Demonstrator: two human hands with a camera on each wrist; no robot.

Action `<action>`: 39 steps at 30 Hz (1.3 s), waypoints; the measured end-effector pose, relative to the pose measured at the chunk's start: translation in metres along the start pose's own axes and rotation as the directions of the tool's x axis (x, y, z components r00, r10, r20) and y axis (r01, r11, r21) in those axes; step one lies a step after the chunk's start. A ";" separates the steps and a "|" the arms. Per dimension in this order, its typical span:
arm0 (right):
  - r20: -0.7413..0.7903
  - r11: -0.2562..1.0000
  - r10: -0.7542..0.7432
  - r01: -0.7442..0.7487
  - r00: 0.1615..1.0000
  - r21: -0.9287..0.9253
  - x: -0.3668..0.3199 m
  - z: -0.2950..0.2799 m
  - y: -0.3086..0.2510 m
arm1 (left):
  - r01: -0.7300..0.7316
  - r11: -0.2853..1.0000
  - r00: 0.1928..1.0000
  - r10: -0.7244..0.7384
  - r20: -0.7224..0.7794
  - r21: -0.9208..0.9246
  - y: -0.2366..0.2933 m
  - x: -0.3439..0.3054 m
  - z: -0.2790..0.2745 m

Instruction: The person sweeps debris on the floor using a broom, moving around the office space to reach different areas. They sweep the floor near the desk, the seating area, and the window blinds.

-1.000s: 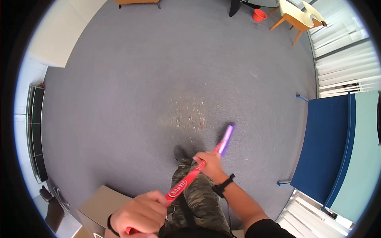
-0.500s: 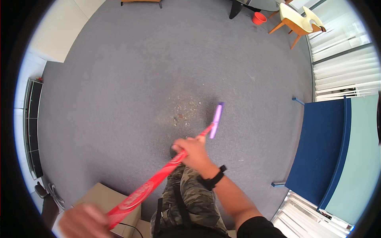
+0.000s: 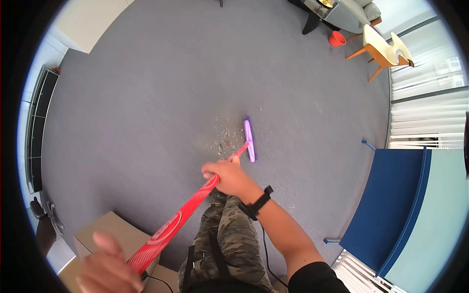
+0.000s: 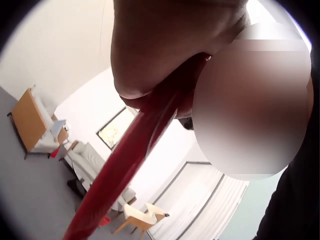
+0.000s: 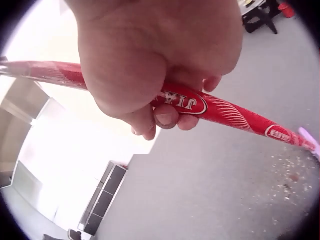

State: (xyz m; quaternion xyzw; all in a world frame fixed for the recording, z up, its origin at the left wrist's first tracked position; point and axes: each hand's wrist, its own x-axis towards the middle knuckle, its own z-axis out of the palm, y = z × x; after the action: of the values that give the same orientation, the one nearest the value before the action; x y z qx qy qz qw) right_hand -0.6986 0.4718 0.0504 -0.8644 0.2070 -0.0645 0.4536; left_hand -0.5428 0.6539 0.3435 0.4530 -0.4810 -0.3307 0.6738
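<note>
A broom with a red patterned handle [image 3: 171,227] and a purple head [image 3: 249,140] slants across the head view. My left hand [image 3: 108,266], blurred there, holds the upper end of the handle; its grip round the red shaft [image 4: 130,145] shows in the left wrist view. Lower down, my right hand [image 3: 229,179] grips the shaft, with fingertips [image 5: 166,116] curled round it in the right wrist view. The broom head stands on the grey floor, at the right edge of a scatter of small debris [image 3: 225,133] that includes a reddish-brown bit.
A blue panel on feet [image 3: 386,195] stands at the right. Cardboard boxes [image 3: 115,232] are at the lower left, near my left hand. A low dark shelf [image 3: 41,122] lines the left wall. Farther off are a red bucket [image 3: 337,39] and a cream chair [image 3: 383,49].
The broom head has swept leftward and farther forward, up to the debris. My right hand has moved left and forward; my left hand has shifted out to the left with the handle's end.
</note>
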 end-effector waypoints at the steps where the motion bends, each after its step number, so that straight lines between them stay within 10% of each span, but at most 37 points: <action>1: 0.023 0.999 -0.020 0.021 1.000 -0.047 -0.001 -0.008 -0.013 | -0.037 0.999 0.985 0.034 -0.169 -0.016 0.011 -0.012 0.002; 4: 0.042 0.987 -0.016 0.022 0.999 -0.157 -0.015 -0.028 -0.017 | -0.022 0.996 1.000 0.023 0.016 -0.090 0.013 -0.023 -0.025; 5: 0.043 0.982 0.007 0.002 0.999 -0.187 -0.020 -0.036 -0.007 | 0.194 0.981 0.939 -0.184 -0.291 0.008 0.017 -0.040 -0.007; 7: 0.040 0.955 0.075 -0.060 0.996 -0.292 -0.032 -0.050 0.028 | 0.193 0.974 0.980 -0.187 0.063 -0.120 -0.037 -0.054 -0.031; 14: 0.152 0.903 0.167 -0.089 0.974 -0.420 -0.022 0.012 0.159 | 0.300 0.947 0.939 -0.315 0.135 0.118 -0.120 -0.074 0.002; 21: 0.212 0.958 -0.280 0.286 0.936 0.007 0.031 0.088 -0.010 | 0.288 0.944 0.902 -0.211 -0.377 0.161 0.030 -0.097 -0.025; 24: 0.367 0.955 -0.290 0.292 0.884 0.050 0.041 0.059 -0.053 | -0.037 0.997 0.988 0.045 -0.150 0.061 0.051 -0.129 -0.071; 29: 0.264 0.972 -0.064 0.120 0.962 -0.202 0.016 -0.008 -0.005 | 0.053 0.997 0.951 -0.035 -0.307 0.050 -0.008 -0.176 -0.055; 31: 0.240 0.915 0.086 0.019 0.967 -0.403 0.002 -0.033 0.047 | 0.374 0.879 0.881 -0.436 -0.185 -0.296 -0.054 -0.109 -0.030; 39: -0.293 0.667 0.426 -0.515 0.856 -0.538 -0.017 -0.049 0.213 | 0.266 0.910 0.951 -0.302 -0.070 -0.317 -0.215 -0.042 0.035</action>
State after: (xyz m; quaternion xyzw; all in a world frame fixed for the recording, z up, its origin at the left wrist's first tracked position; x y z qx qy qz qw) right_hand -0.7924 0.3344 -0.0926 -0.8719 0.4645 0.0623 0.1421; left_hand -0.5914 0.6005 0.1334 0.4277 -0.3128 -0.4683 0.7070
